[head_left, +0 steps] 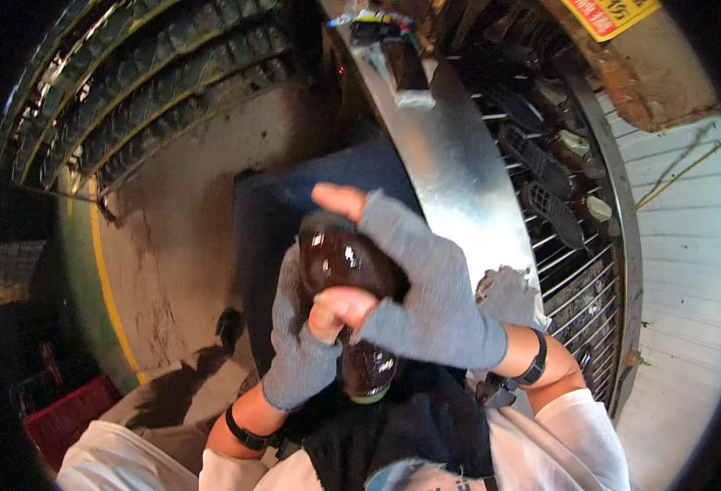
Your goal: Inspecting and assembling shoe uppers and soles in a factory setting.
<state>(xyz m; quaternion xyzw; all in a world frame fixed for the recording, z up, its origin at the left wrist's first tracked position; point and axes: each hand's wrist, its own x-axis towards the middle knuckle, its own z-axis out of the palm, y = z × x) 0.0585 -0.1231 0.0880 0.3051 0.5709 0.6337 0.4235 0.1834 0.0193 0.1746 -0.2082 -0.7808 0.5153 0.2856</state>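
Note:
A glossy dark brown shoe (pixel 340 258) is between my two hands, its rounded toe pointing away from me. A pale green edge, perhaps of a last inside, shows at its near end. My left hand (pixel 299 348), in a grey fingerless glove, wraps its left side with the thumb on top; the other fingers are hidden beneath. My right hand (pixel 422 282), gloved alike, closes over the right side. Its thumb crosses the shoe's middle near the left thumb, and a fingertip reaches past the toe.
A shiny metal ledge (pixel 450 172) runs along my right, with a dark block (pixel 407 67) on it. Beyond lies a barred rack (pixel 573 282) holding several dark soles (pixel 536 159). Shelves (pixel 164 74) of dark items stand at far left, above a yellow floor line (pixel 108 286).

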